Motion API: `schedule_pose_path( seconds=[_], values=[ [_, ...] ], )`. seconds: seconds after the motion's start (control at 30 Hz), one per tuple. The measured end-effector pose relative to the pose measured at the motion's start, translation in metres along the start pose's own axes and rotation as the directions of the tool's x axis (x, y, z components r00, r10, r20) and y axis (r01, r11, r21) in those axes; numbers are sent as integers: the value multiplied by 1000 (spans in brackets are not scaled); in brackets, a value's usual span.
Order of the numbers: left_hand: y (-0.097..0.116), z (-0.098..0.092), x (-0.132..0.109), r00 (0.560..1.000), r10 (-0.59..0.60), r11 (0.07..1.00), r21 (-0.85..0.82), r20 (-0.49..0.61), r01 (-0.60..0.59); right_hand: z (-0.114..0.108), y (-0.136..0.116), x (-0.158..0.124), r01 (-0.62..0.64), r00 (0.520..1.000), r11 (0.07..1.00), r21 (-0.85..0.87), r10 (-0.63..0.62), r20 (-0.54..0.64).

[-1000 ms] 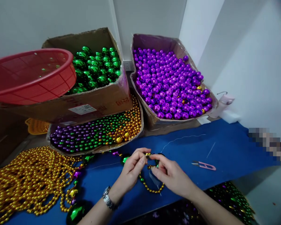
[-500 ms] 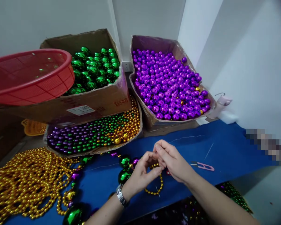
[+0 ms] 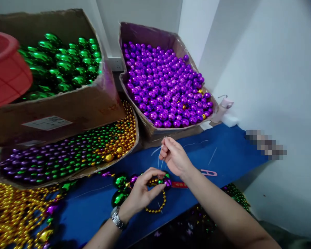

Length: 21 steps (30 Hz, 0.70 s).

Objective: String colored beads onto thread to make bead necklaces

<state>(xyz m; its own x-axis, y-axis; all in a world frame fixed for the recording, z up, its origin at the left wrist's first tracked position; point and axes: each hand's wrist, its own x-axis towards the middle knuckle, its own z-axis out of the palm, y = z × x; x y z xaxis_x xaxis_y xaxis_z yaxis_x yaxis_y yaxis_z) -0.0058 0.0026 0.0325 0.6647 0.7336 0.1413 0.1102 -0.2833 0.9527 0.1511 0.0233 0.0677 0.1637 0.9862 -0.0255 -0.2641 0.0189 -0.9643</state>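
My left hand [image 3: 142, 188], a watch on its wrist, pinches a bead necklace [image 3: 155, 193] of gold, green and purple beads against the blue cloth [image 3: 93, 207]. Big green balls [image 3: 120, 188] on the same string lie just left of it. My right hand [image 3: 175, 157] is raised a little above the left, fingers pinched on a thin white thread [image 3: 159, 154] that runs down to the beads.
A cardboard box of purple balls [image 3: 166, 83] stands behind the hands, a box of green balls [image 3: 59, 65] at the left with a red basket [image 3: 5, 76] on it. A tray of mixed bead strings [image 3: 67, 152], gold strands [image 3: 12, 214] and pink snips [image 3: 208, 172] lie nearby.
My right hand has lifted up and away from the left, drawing the thread taut. The left hand stays on the beads. The view has shifted right.
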Motion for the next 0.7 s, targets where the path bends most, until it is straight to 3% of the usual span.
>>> schedule_pose_path(
  seconds=[0.07,0.17,0.33,0.43,0.53,0.6,0.7],
  values=[
    [-3,1,3,999,-32,999,19,-20,32,-17,6,1,22,999,993,-117,-26,-36],
    [-13,-1,5,982,-144,989,-59,-120,137,-66,11,-11,37,997,931,-362,-60,-53],
    [-27,-9,9,930,-338,910,-302,-147,283,-170,20,-60,17,997,652,-758,-65,-34],
    [-25,-9,11,927,-356,890,-343,-115,299,-204,35,-82,1,1000,527,-850,-19,-10],
    [-17,-8,12,945,-320,904,-319,-70,283,-200,49,-86,-5,1000,501,-865,8,-1],
    [-11,-7,12,961,-275,923,-287,-22,258,-177,52,-81,-1,997,537,-843,60,37],
    [-5,-8,10,974,-224,940,-258,36,225,-129,46,-70,33,963,630,-776,187,193]
  ],
)
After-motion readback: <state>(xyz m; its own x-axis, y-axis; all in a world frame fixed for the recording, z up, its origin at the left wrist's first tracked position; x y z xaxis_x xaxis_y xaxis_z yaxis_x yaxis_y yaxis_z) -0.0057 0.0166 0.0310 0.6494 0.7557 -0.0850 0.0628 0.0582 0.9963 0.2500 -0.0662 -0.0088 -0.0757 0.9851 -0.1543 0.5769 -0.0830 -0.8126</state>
